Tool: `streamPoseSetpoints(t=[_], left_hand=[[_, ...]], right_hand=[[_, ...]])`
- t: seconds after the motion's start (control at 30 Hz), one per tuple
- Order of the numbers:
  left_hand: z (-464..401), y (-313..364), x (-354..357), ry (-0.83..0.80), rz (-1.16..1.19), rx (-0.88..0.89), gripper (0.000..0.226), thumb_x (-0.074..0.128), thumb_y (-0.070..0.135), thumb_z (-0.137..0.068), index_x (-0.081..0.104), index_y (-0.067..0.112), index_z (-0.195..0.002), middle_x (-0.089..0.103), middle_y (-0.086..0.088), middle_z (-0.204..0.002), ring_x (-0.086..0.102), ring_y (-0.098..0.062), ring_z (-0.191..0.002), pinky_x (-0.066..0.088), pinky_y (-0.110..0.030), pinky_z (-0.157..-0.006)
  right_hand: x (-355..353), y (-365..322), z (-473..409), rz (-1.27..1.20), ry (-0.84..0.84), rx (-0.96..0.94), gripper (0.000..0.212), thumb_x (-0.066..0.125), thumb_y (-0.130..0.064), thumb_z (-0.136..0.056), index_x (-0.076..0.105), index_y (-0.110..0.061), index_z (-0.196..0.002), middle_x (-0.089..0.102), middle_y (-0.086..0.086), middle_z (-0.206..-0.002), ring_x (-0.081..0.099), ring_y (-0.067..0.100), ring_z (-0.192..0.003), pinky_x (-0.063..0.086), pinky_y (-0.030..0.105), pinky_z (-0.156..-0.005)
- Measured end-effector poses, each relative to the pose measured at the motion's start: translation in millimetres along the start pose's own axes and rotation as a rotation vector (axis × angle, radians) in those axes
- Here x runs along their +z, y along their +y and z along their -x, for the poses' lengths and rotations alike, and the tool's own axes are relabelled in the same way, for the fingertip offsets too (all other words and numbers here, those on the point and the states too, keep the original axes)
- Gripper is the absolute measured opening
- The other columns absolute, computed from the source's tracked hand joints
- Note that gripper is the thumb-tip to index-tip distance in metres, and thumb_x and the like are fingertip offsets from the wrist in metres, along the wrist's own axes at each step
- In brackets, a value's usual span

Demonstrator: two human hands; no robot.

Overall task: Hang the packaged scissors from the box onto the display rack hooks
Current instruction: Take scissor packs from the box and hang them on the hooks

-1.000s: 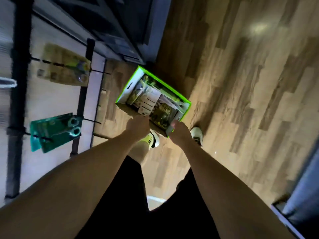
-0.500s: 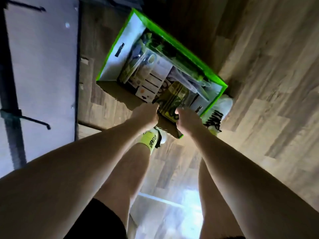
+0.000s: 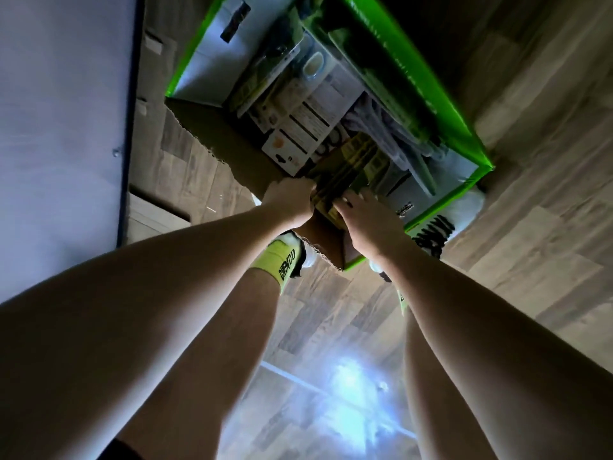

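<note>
Box (image 3: 212,44) now fills the view from 12 to 2 o'clock on the floor; I have bent closer over the last second. Left hand (image 3: 292,202) and right hand (image 3: 363,214) both grip the yellow scissors pack (image 3: 348,167) at the near edge. Rack out of view; lifting comes next.

Packaged scissors (image 3: 351,161) lie in the box (image 3: 414,71) on the floor (image 3: 530,227) (wall panel (image 3: 59,127) to its left).

Both arms outstretched downward, left hand (image 3: 292,197) and right hand (image 3: 368,215) curled, close together.
</note>
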State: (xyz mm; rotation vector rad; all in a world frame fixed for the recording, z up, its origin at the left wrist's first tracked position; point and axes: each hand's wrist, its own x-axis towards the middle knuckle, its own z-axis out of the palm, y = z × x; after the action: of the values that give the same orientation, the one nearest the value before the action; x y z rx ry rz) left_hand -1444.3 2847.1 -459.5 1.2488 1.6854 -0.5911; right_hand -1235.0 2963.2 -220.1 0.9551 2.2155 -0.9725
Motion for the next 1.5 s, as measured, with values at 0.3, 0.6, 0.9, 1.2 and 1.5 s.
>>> streamPoseSetpoints(t=[0.3, 0.6, 0.9, 1.2, 1.5], left_hand=[[148, 115, -175, -0.02, 0.145, -0.097, 0.017, 0.05, 0.012, -0.091, 0.061, 0.018, -0.102, 0.062, -0.002, -0.089, 0.059, -0.021, -0.079, 0.053, -0.031, -0.071], [122, 113, -152, -0.057, 0.177, -0.117, 0.021, 0.051, 0.008, -0.085, 0.062, 0.021, -0.099, 0.062, -0.001, -0.092, 0.061, -0.025, -0.088, 0.054, -0.036, -0.078], [118, 112, -151, -0.178, 0.26, -0.08, 0.02, 0.063, 0.013, -0.08, 0.055, 0.029, -0.09, 0.06, 0.003, -0.088, 0.06, -0.022, -0.09, 0.051, -0.032, -0.081], [119, 115, -152, -0.129, 0.255, -0.119, 0.022, 0.06, 0.006, -0.082, 0.059, 0.017, -0.101, 0.065, -0.007, -0.1, 0.063, -0.026, -0.091, 0.056, -0.037, -0.079], [132, 131, -149, -0.084, 0.29, -0.173, 0.028, 0.049, -0.005, -0.083, 0.063, 0.016, -0.096, 0.065, -0.009, -0.097, 0.062, -0.029, -0.094, 0.053, -0.038, -0.083]], right_hand=[[-11, 18, 4, 0.083, -0.117, 0.093, 0.035, 0.046, -0.009, -0.09, 0.058, -0.015, -0.122, 0.044, 0.007, -0.133, 0.04, 0.03, -0.124, 0.042, 0.042, -0.094], [0, 26, -23, -0.022, -0.036, 0.01, 0.062, 0.059, -0.007, -0.084, 0.039, -0.021, -0.141, 0.038, -0.001, -0.145, 0.041, 0.028, -0.123, 0.05, 0.042, -0.089], [-10, 41, -22, 0.022, 0.019, -0.006, 0.053, 0.049, 0.001, -0.082, 0.05, -0.021, -0.13, 0.047, 0.01, -0.126, 0.044, 0.032, -0.117, 0.049, 0.044, -0.084], [-8, 32, -38, -0.104, -0.096, 0.027, 0.048, 0.045, 0.008, -0.086, 0.045, -0.017, -0.127, 0.051, 0.009, -0.122, 0.052, 0.032, -0.109, 0.051, 0.042, -0.081], [-6, 35, -33, -0.084, -0.053, 0.049, 0.033, 0.043, 0.002, -0.092, 0.06, -0.007, -0.118, 0.051, 0.013, -0.119, 0.054, 0.032, -0.103, 0.051, 0.043, -0.084]])
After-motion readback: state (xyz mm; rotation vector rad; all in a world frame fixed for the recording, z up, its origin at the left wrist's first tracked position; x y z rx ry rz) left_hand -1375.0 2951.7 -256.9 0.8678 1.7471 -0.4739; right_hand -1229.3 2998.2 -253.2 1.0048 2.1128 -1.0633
